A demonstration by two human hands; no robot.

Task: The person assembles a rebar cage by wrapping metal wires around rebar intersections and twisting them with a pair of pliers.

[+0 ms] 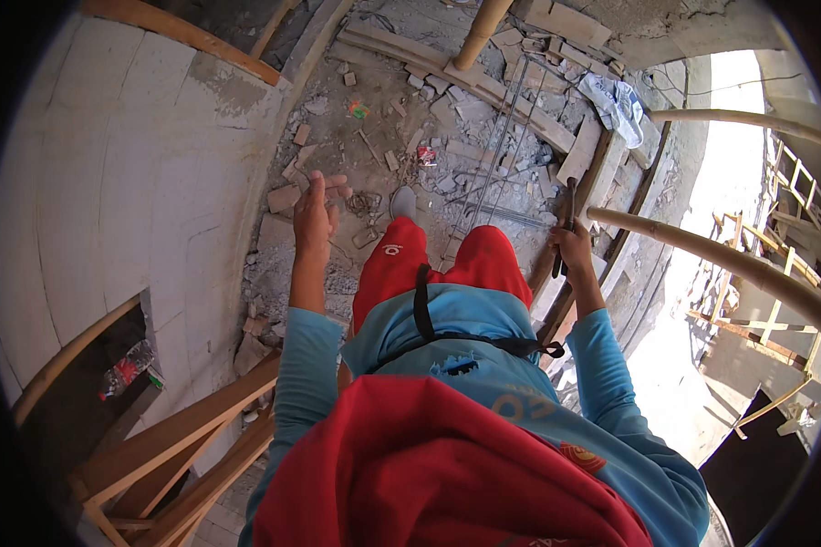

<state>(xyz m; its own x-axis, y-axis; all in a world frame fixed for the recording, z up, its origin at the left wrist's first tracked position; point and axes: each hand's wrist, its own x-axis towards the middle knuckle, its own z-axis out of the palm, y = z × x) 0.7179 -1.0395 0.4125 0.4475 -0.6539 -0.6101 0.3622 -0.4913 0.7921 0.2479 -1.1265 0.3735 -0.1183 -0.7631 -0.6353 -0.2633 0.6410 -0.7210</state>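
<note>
My left hand (316,214) is held out over the rubble floor with its fingers apart and nothing in it. To the right of my red trousers, my right hand (573,248) is closed round a dark metal hand tool (570,202). Long and narrow, it sticks out above and below the fist; its exact kind is hard to make out. Beneath that hand run wooden planks (602,173) along the floor's right side. One grey shoe (403,202) shows on the rubble between the hands.
A pale block wall (155,164) with an opening rises on the left. Bamboo poles (711,246) cross at the right, beside a bright drop with timber framing below. Thin steel bars (502,137), broken bricks and a white sack (614,105) lie ahead. Wooden beams (182,428) stand lower left.
</note>
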